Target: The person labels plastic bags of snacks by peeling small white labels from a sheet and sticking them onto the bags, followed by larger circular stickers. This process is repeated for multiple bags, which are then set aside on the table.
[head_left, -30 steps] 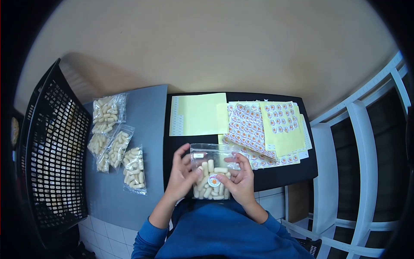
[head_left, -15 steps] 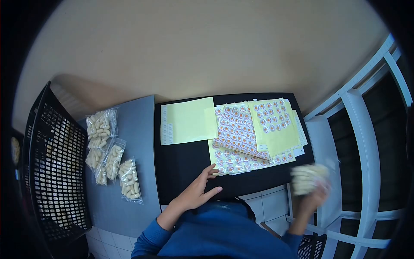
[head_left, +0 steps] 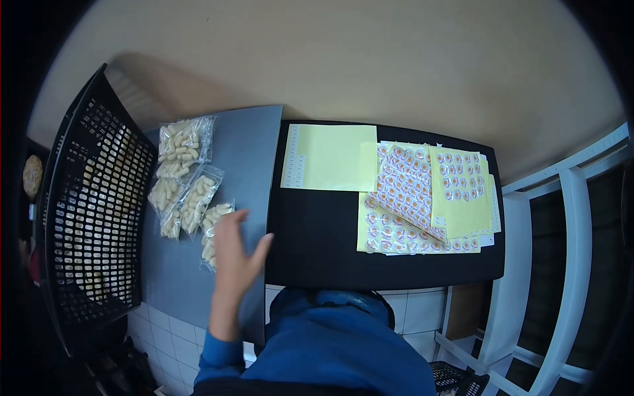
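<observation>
My left hand [head_left: 234,257] is over the grey table at the left, thumb spread away from the fingers. Its fingertips overlap a clear plastic bag of pale, finger-shaped pieces [head_left: 209,239], partly hidden behind the hand. Several similar bags [head_left: 179,146] lie farther back on the grey table [head_left: 244,155], some overlapping each other. My right hand is out of view. On the black table to the right rest a yellow sticker sheet [head_left: 337,158] and a pile of sheets with round orange-and-white stickers [head_left: 409,185].
A tall black perforated basket [head_left: 92,218] stands along the left edge, its contents showing through the holes. White metal framing [head_left: 573,244] rises on the right. Below it, near the floor, is another black basket [head_left: 456,377]. A beige wall [head_left: 343,59] runs behind both tables.
My left hand has moved left from the black table's front edge to the bags. My right hand, which carried a bag of pale pieces at the right, has left view. The camera has turned left.
</observation>
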A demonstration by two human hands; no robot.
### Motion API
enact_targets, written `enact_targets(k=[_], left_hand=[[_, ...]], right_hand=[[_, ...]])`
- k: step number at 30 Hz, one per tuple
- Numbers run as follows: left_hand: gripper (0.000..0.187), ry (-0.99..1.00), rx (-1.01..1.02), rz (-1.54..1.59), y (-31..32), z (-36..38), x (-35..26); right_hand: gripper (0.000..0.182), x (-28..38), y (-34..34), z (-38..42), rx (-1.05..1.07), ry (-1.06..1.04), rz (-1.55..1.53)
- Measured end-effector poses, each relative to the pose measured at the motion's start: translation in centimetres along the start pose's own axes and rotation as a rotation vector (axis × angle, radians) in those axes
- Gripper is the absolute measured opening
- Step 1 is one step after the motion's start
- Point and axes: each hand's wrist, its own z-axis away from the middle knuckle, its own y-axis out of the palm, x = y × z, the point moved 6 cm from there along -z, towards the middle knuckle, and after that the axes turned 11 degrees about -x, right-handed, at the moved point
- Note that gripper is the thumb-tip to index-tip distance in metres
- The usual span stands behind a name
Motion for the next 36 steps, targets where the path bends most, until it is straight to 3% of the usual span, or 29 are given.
enact_targets(k=[1,2,4,8,9,11,12,13,16,17,18,19,21,22,24,25,27,28,31,32,34,36], left_hand=[[0.055,-0.036,0.053,-0.174,-1.7,0.4,1.0],[0.055,-0.033,0.048,-0.173,-2.7,1.4,1.9],[0.065,-0.133,0.051,-0.479,-4.5,3.7,4.1],[0.067,-0.237,0.098,-0.347,-4.3,5.9,5.4],[0.06,-0.237,0.077,-0.279,-4.3,5.9,5.3],[0.052,-0.232,0.054,-0.2,-4.4,5.8,5.1],[0.045,-0.334,-0.009,-0.032,-4.6,5.8,5.4],[0.04,-0.434,-0.071,0.138,-4.8,6.0,5.7],[0.037,-0.375,-0.182,0.251,-4.7,6.7,6.5],[0.034,-0.387,-0.152,0.232,-4.7,6.5,5.8],[0.034,-0.38,-0.155,0.236,-4.7,6.3,5.4],[0.033,-0.291,-0.114,0.225,-4.4,6.1,4.6],[0.027,-0.028,-0.029,0.136,-3.9,5.3,2.6],[0.025,0.139,0.041,0.108,-4.0,4.2,0.4],[0.03,0.302,0.092,0.107,-3.7,2.8,-2.1],[0.03,0.303,0.086,0.108,-3.2,2.3,-2.5],[0.035,0.192,-0.012,0.284,-2.8,1.2,-2.8],[0.035,0.192,-0.016,0.284,-2.5,0.7,-3.4],[0.039,-0.047,0.048,0.727,-0.4,-1.2,-4.3],[0.039,-0.046,0.049,0.729,0.3,-1.6,-5.0],[0.035,-0.377,0.111,1.2,2.6,-2.0,-5.5],[0.032,-0.372,0.147,1.228,3.5,-2.5,-6.7]], right_hand=[[0.018,-0.5,0.0,0.3,-0.025,-0.006,-0.01],[0.018,-1.0,0.0,0.8,-0.049,-0.01,-0.019],[0.018,-1.4,0.3,1.7,-0.093,-0.019,-0.041],[0.017,-1.6,0.6,3.2,-0.173,-0.043,-0.084],[0.017,12.8,-2.4,5.0,-0.197,-0.047,-0.091],[0.01,25.2,0.8,8.1,-0.045,-0.312,-0.388],[0.004,31.4,1.3,10.1,0.062,-0.262,-0.498],[0.009,37.1,1.2,12.6,0.165,-0.278,-0.803],[0.023,50.8,-3.3,20.3,0.67,-0.648,-1.373],[0.027,54.1,-5.9,22.3,0.844,-0.612,-1.583],[0.026,56.8,-9.1,23.8,0.901,-0.837,-1.648],[0.039,58.6,-11.5,25.0,1.021,-1.002,-1.718],[0.054,59.9,-15.3,26.7,1.069,-1.261,-1.755],[0.053,60.1,-16.3,26.9,1.09,-1.288,-1.766],[0.053,59.4,-15.2,28.7,1.392,-1.285,-1.66],[0.053,59.1,-14.8,28.6,1.386,-1.291,-1.662],[0.049,58.2,-12.1,29.0,1.887,-0.979,-1.44],[0.049,57.7,-11.6,28.8,1.885,-0.983,-1.441],[0.042,56.6,-8.9,27.4,2.149,-0.116,-1.569],[0.042,56.4,-8.8,26.9,2.241,0.023,-1.577],[0.042,56.0,-8.5,26.0,2.217,0.174,-1.616],[0.04,55.9,-8.4,25.4,2.18,0.146,-1.638]])
